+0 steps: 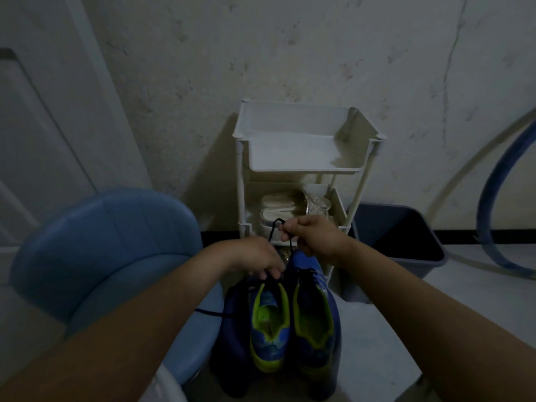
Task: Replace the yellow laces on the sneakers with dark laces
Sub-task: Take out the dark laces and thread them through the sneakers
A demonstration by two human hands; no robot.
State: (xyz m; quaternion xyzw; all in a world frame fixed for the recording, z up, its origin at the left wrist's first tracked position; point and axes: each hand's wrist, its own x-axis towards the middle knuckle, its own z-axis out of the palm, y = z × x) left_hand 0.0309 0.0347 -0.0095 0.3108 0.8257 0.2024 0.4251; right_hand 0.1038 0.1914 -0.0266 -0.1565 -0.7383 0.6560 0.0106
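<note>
Two sneakers (269,329): blue with yellow-green lining, side by side on the floor (377,338), heels nearest the camera, toes toward the rack.
Dark lace (272,229): rising from the throat of the left shoe in a narrow loop above the toes; another dark run trailing left past the seat edge.
Right hand (313,236): raised over the toes, fingers pinched together on the top of the loop.
Left hand (255,256): low at the left shoe's eyelets, fingers curled down onto the lace; exact grip lost in dim light.
Yellow laces: none visible.
Handling: lace judged light, limp and thin, prone to twisting and slipping; best taken near its tip for threading. Shoe uppers soft, best steadied at the eyelet row.
Surroundings: blue seat (110,242) at left; white rack (301,166) behind, pale shoes (275,204) on a lower shelf; dark bin (406,242) at right.
</note>
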